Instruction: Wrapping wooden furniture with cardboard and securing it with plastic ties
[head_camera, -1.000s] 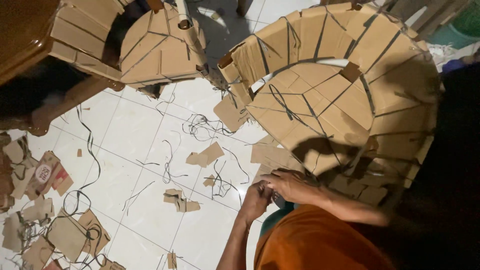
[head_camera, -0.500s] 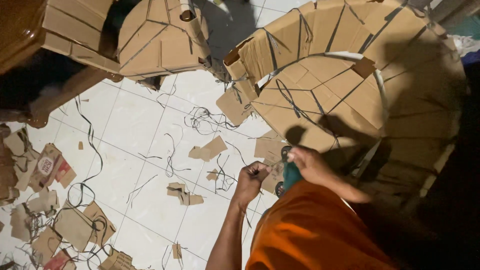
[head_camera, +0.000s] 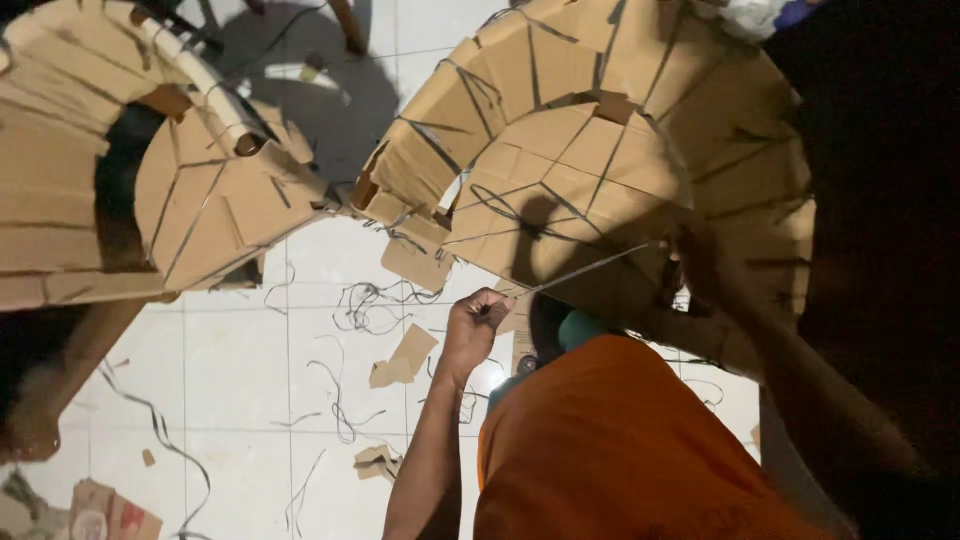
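My left hand (head_camera: 478, 322) is closed in a fist on one end of a thin grey strip (head_camera: 585, 268). The strip runs taut, up and to the right, across a large cardboard dome (head_camera: 570, 150) made of taped panels. My right hand (head_camera: 700, 265) is at the strip's far end, against the dome's lower edge. It lies in deep shadow and its fingers are hard to make out. A teal object (head_camera: 580, 326) shows just below the strip, above my orange shirt.
A second cardboard shell (head_camera: 215, 205) stands to the left, with a cardboard tube on its top edge. Cardboard scraps (head_camera: 405, 355) and dark loose strips (head_camera: 345, 420) litter the white tiled floor. More scraps lie at the bottom left.
My hands were close together low by my lap. They have moved apart and up to the dome, and the strip is now stretched between them. The view has shifted closer to the dome.
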